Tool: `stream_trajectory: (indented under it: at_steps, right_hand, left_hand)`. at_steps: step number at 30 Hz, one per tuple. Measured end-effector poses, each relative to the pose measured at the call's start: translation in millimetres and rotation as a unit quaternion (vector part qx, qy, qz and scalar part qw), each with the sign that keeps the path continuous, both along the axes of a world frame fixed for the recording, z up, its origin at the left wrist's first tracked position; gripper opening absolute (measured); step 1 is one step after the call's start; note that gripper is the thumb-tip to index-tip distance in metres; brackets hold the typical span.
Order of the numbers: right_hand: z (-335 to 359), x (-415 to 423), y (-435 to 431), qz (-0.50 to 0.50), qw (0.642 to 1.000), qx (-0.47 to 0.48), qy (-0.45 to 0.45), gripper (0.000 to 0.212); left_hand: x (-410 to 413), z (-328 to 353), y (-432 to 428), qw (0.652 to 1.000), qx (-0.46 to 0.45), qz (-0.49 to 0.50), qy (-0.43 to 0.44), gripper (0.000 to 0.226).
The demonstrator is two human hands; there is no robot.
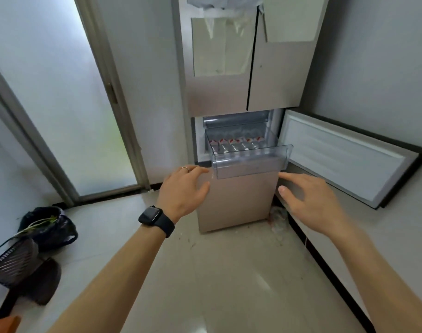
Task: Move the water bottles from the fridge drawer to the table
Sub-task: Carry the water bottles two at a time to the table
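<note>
Head view.
Left hand [183, 188]: fingers [196, 169] spread wide, holding nothing, tips just left of the fridge drawer [250, 167].
Right hand [310, 200]: fingers [292, 177] spread wide, holding nothing, tips just below the drawer's right corner.
Water bottles [236, 146]: a row inside the pulled-out clear drawer, above and beyond both sets of fingers.
Open fridge door [344, 155]: right of the right fingers.
</note>
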State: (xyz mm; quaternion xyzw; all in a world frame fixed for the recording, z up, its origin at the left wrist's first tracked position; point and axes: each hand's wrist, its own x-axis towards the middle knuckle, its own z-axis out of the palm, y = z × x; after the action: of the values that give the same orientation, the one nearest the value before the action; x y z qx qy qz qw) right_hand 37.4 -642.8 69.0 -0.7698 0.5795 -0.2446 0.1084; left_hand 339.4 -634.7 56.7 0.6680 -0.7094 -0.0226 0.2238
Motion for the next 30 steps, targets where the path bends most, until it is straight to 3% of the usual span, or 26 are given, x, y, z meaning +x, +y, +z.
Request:
stream_trajectory:
  at_steps: [7, 16, 30]
  right_hand:
    - [-1.2, -53.4, -110.2, -0.024, 1.0, 0.017, 0.01, 0.039]
    - [-44.5, -107.3, -248.5, -0.008, 0.997, 0.076, 0.007, 0.039]
    - [-109.0, -136.9, -488.9, 0.094, 0.975, 0.199, 0.008, 0.053]
  left_hand:
    - [-51.5, -19.9, -132.3, 0.999, 0.047, -0.019, 0.015, 0.042]
    - [-119.5, -57.8, -275.5, 0.993, 0.104, -0.049, -0.005, 0.043]
    - [-184.0, -110.0, -452.0, 0.977, 0.208, 0.05, 0.018, 0.045]
